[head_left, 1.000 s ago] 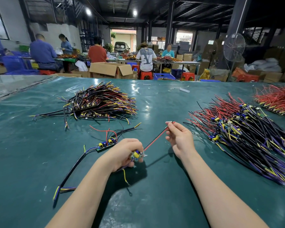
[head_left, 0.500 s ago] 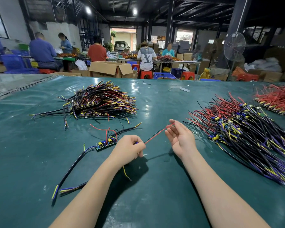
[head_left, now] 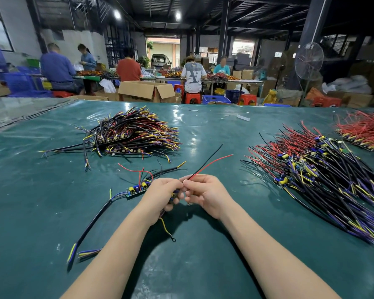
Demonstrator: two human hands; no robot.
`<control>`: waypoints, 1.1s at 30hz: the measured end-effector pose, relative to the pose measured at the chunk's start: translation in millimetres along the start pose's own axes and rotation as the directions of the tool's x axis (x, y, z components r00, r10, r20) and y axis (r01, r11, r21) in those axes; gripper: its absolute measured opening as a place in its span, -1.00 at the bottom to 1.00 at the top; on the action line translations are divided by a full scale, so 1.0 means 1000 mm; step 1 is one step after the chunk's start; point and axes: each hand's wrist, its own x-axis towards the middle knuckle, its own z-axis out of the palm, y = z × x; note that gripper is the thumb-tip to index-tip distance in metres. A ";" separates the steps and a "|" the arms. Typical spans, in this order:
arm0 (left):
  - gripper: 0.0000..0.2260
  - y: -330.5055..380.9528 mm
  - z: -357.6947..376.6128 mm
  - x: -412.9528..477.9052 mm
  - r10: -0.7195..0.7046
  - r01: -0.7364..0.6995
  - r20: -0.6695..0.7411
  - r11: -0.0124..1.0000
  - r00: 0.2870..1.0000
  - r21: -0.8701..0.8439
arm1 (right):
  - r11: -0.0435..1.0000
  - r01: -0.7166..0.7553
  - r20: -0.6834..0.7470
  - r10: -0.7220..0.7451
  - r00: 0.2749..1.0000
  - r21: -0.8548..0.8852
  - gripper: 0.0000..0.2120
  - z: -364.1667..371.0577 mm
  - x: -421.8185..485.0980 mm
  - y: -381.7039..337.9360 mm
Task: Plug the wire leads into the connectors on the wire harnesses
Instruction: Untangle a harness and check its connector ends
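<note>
Setting: a wide green table in a busy workshop, seen from above the person's forearms. Clock directions take the two hands as the centre, with 12 pointing away from the person.
Left hand: its fingers curl round a held harness. Only a small blue and yellow part shows between the fingers. A yellow wire with a ring end hangs from under the palm toward 6 o'clock.
Right hand: thumb and forefinger pinch the wire leads, one red and one black, close to their near ends. The fingertips touch those of the left hand.
Wire leads: they rise from the pinch toward 1 o'clock, their free ends spread apart.
Connector: hidden between the fingers, so whether a lead is seated cannot be told.
Second harness: lies flat at 9 o'clock, just beside the left hand, with a black cable trailing toward 8 o'clock.
Mixed pile: black, red and yellow wires at 11 o'clock, well apart from the hands.
Large pile: red and black harnesses at 3 o'clock.
Red pile: at 2 o'clock, by the table's right edge.
Background: people at benches and a cardboard box at 12 o'clock.
</note>
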 end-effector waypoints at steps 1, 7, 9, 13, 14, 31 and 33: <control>-0.72 0.000 0.000 0.000 -0.013 0.013 0.004 1.000 1.000 -0.006 | 0.999 0.009 -0.018 -0.010 1.000 -0.038 -0.84 0.000 0.000 0.001; -0.78 0.002 -0.003 0.001 -0.005 0.000 0.079 0.998 0.997 0.060 | 0.996 0.057 -0.240 -0.071 0.968 -0.064 -0.81 -0.008 0.002 -0.006; -0.79 0.002 -0.003 -0.001 0.008 -0.021 0.124 0.994 0.992 0.107 | 0.996 0.088 -0.337 -0.090 0.937 -0.020 -0.79 -0.016 0.003 -0.008; -0.81 -0.002 -0.001 -0.001 0.054 -0.083 0.138 0.973 0.989 0.217 | 0.970 0.216 -0.528 -0.125 0.840 0.114 -0.79 -0.033 0.004 -0.011; -0.82 -0.003 0.000 -0.001 0.069 -0.100 0.123 0.958 0.990 0.268 | 0.956 0.254 -0.565 -0.130 0.815 0.146 -0.79 -0.035 0.004 -0.012; -0.83 -0.001 0.000 -0.006 0.153 -0.203 0.257 0.963 0.954 0.180 | 0.908 0.286 -0.609 -0.044 0.792 0.306 -0.76 -0.042 0.002 -0.016; -0.92 0.001 0.001 -0.009 0.096 -0.143 0.344 0.983 0.934 0.114 | 0.904 0.248 -0.620 0.023 0.784 0.348 -0.74 -0.041 0.004 -0.015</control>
